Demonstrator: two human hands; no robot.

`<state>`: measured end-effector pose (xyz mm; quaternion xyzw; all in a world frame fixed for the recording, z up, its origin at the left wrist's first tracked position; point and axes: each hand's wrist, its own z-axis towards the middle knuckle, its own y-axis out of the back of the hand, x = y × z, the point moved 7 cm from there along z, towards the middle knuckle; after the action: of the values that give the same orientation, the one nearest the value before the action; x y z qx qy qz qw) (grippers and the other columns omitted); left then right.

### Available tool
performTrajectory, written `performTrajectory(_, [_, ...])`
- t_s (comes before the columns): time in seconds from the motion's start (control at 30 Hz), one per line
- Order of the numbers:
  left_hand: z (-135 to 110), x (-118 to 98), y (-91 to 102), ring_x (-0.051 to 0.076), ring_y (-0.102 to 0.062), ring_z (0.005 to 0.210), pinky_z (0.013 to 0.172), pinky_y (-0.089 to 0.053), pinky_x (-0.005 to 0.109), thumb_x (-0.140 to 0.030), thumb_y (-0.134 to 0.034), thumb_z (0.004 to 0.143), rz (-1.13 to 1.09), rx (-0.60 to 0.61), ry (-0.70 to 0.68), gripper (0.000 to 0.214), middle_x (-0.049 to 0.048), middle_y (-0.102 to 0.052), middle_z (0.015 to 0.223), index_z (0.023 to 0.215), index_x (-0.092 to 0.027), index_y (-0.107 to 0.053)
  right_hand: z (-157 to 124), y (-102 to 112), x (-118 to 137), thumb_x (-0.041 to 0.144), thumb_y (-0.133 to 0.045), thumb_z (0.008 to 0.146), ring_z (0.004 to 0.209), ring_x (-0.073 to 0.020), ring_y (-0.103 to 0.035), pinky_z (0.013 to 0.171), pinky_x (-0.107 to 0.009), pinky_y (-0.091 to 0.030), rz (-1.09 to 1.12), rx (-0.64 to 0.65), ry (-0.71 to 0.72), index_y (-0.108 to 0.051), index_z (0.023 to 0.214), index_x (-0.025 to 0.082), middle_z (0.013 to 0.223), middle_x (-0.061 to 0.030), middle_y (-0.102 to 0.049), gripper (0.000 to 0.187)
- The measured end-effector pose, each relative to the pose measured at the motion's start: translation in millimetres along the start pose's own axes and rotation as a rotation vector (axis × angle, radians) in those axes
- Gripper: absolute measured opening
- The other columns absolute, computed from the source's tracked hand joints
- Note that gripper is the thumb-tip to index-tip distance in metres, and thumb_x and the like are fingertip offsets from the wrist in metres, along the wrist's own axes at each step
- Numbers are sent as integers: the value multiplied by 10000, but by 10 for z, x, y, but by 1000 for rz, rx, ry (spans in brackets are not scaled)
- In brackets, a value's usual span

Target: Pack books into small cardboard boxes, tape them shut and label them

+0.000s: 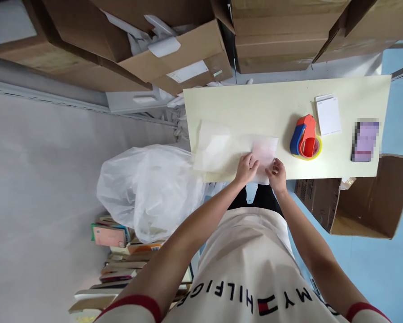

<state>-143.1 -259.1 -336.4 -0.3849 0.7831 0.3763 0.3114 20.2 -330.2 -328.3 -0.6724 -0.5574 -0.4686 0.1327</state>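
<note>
A thin, pale pinkish packet in a white translucent wrapper lies at the table's front edge, between my two hands. On its left side, my left hand grips the wrapper, fingers curled and thumb on the near face. My right hand pinches the lower right edge, its fingertips closed together. What is inside the wrapper is too faint to make out. Left of my hands, white translucent sheets or bags lie flat on the table.
On the cream table are a red and blue tape dispenser, a stack of white cards and a phone. A large clear plastic bag bulges at left. An open carton stands lower right; cardboard boxes line the back.
</note>
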Motion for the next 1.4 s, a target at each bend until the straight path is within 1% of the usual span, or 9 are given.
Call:
performTrajectory(0.13, [-25, -72, -271, 249, -615, 1114, 929, -508, 383, -370, -532, 900, -324, 100, 106, 455, 158, -619, 1250, 1286, -129, -544, 139, 198, 222, 372, -621, 717, 822, -195, -624, 715, -371, -540, 116, 84, 17, -562, 1214, 190, 1102, -99, -659, 533])
performTrajectory(0.27, [85, -296, -474, 244, -648, 1038, 933, -501, 378, -331, -523, 890, -426, 230, 13, 267, 91, -722, 1058, 1005, -157, -690, 171, 254, 533, 403, -639, 743, 702, -150, -591, 637, -312, -527, 33, 131, 101, -632, 1135, 201, 964, -52, -676, 442])
performTrajectory(0.43, [74, -266, -272, 221, -681, 900, 813, -538, 350, -464, -498, 901, -583, 235, 96, 377, 87, -729, 962, 1013, -159, -689, 50, -104, 607, 365, -634, 757, 725, -154, -576, 655, -335, -546, -194, 176, 217, -613, 1205, 222, 1025, -65, -609, 471])
performTrajectory(0.63, [-134, -21, 118, 228, -670, 911, 791, -541, 349, -615, -468, 896, -672, -31, 158, 481, 76, -704, 939, 937, -166, -640, -132, -529, 419, 410, -739, 708, 941, -239, -594, 750, -418, -581, -293, 328, 276, -561, 1289, 218, 1219, -134, -501, 637])
performTrajectory(0.8, [-293, 206, 282, 256, -598, 1112, 929, -493, 375, -563, -527, 887, -365, -170, 191, 459, 117, -640, 1152, 1102, -171, -631, -27, -284, 338, 353, -674, 757, 1149, -312, -527, 995, -549, -459, -389, 178, 367, -569, 1241, 208, 1210, -151, -545, 515])
performTrajectory(0.97, [-379, 195, 203, 287, -496, 1269, 1040, -426, 410, -504, -542, 897, -237, -129, 161, 465, 137, -571, 1279, 1221, -178, -608, 135, -251, 189, 348, -656, 724, 924, -252, -593, 856, -479, -516, -271, 193, 201, -543, 1223, 186, 1059, -124, -612, 537])
performTrajectory(1.13, [-114, 30, -46, 291, -499, 1284, 1041, -429, 386, -499, -555, 890, -356, -59, 179, 534, 150, -472, 1430, 1303, -160, -560, 198, -40, 297, 325, -632, 704, 765, -156, -572, 667, -323, -512, 36, 140, 61, -521, 1093, 230, 964, -27, -581, 416])
performTrajectory(1.27, [100, -263, -198, 284, -553, 1226, 1042, -428, 399, -503, -549, 893, -439, 46, 41, 451, 132, -599, 1311, 1170, -159, -642, 192, 107, 612, 300, -681, 688, 733, -108, -549, 650, -258, -494, 141, 111, 172, -489, 1049, 268, 962, 19, -530, 410])
performTrajectory(1.4, [28, -368, -25, 262, -586, 1172, 994, -468, 378, -555, -501, 905, -497, 7, -83, 429, 112, -673, 1180, 912, -174, -700, 116, -238, 811, 350, -719, 694, 721, -105, -543, 620, -248, -497, 108, 235, 230, -478, 1094, 291, 974, 20, -523, 471])
